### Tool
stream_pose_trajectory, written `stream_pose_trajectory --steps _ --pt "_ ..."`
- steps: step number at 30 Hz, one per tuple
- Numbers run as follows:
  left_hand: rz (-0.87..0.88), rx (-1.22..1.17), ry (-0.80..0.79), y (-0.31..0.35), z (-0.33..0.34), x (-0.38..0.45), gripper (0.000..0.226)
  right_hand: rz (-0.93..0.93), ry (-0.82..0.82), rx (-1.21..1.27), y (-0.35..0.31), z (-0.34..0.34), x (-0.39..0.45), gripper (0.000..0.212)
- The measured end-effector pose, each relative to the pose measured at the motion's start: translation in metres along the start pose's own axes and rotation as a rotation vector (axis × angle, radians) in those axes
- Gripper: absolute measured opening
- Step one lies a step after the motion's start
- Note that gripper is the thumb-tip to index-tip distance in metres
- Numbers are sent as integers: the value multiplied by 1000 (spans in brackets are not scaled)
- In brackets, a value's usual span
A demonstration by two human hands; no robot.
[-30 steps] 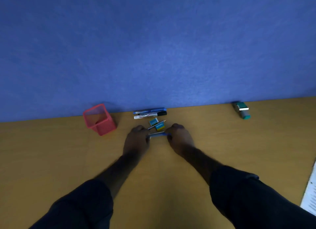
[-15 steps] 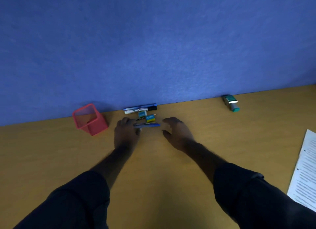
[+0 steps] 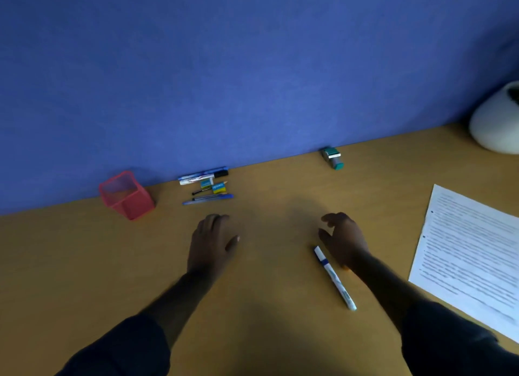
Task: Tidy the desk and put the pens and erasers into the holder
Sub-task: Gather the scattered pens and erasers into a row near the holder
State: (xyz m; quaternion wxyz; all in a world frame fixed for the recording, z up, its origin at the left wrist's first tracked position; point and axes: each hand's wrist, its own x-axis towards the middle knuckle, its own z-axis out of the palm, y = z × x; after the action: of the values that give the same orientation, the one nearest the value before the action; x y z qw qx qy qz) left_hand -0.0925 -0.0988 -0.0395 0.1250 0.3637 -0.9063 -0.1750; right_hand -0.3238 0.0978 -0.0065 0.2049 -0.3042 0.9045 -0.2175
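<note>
A red mesh holder stands at the back left against the blue partition. To its right lie two markers, two small erasers, a thin black pen and a blue pen. My left hand rests palm down on the desk, below the blue pen and apart from it, holding nothing. My right hand hovers with fingers spread, empty. A white and blue marker lies just left of my right wrist.
A teal stamp-like object sits by the partition at the back right. A printed sheet of paper lies at the right edge. A white rounded vessel stands in the far right corner.
Both hands let go of the blue pen, which now lies below the erasers, and drew back toward me and apart. The view shifted, showing the white marker and more paper.
</note>
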Motion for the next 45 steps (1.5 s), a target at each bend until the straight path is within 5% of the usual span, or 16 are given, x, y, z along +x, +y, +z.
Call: stream_pose_trajectory --steps 9,16,26,32,37,42,45 --pt "167 -13 -93 43 12 -32 46 -9 -214 -350 33 0 -55 76" --pt "197 -13 -163 56 17 -53 43 -41 -133 -190 18 15 -60 16" --pt "348 2 -334 77 13 -52 73 -392 -272 -262 -35 44 -48 26" --pt "178 0 -369 57 6 -36 55 -538 -360 -250 -70 55 -26 22" --pt "41 -275 -430 27 -6 -13 54 -571 -426 -49 -84 62 1 28" --pt "-70 -372 -328 5 -10 16 69 -539 -397 30 -95 65 32 40" --pt "-69 -364 -233 -2 -7 37 60 -516 -343 32 -103 65 53 37"
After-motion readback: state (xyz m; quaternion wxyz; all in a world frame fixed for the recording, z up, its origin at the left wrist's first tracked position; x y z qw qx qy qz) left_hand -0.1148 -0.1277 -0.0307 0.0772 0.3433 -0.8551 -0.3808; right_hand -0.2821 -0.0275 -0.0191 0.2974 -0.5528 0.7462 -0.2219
